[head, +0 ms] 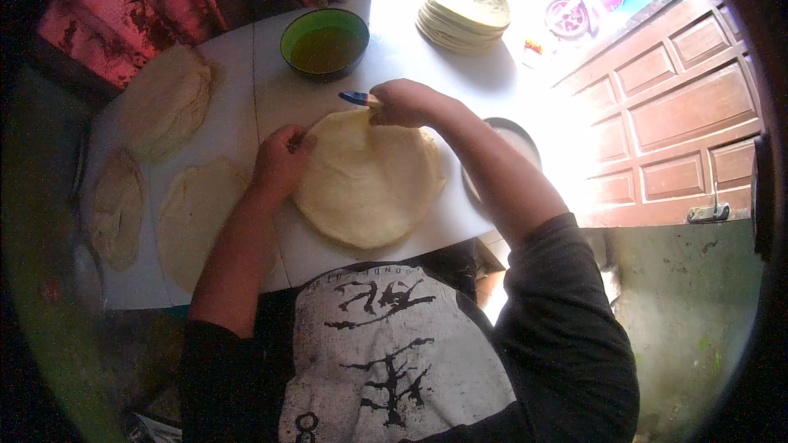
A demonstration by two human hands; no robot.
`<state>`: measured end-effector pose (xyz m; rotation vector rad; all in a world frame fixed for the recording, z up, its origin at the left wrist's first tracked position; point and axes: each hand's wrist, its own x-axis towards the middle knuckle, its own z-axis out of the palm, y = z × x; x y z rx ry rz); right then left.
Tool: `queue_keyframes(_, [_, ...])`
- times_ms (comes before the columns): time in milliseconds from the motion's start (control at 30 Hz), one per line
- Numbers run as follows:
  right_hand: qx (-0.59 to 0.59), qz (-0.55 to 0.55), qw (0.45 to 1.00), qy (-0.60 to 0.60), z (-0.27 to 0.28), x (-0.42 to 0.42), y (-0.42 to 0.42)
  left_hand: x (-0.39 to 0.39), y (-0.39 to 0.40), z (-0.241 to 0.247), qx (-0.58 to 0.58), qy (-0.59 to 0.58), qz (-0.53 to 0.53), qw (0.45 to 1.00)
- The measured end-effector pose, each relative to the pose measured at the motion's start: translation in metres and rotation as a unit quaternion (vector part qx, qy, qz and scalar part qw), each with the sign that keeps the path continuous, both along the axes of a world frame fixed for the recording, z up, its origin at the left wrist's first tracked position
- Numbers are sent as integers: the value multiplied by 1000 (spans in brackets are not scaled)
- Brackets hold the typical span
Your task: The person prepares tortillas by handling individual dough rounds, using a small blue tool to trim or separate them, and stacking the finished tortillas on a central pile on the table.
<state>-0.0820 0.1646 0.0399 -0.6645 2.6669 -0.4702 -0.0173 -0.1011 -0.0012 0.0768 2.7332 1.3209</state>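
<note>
My right hand grips a flat brush with dark bristles and a light handle. Its bristles point left, over the far edge of a pile of round, thin dough sheets. At the pile's left edge is my left hand, fingers curled against the rim; whether they pinch a sheet is hidden. Just beyond the pile stands a bowl, green inside and dark outside, with amber-brown liquid in it.
A tall stack of round flatbreads stands at the far right of the white table. More dough sheets lie leftward, with a folded piece and a flat round. Under my right forearm is a round plate-like object. A brown panelled door is to the right.
</note>
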Motion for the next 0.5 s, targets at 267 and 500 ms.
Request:
queue_keyframes(267, [3, -33, 999, -43, 6, 7, 26, 3, -1, 3, -27, 19, -13, 999])
queue_keyframes(500, [7, -116, 993, 7, 11, 31, 26, 19, -4, 0, -86, 136, -69, 985])
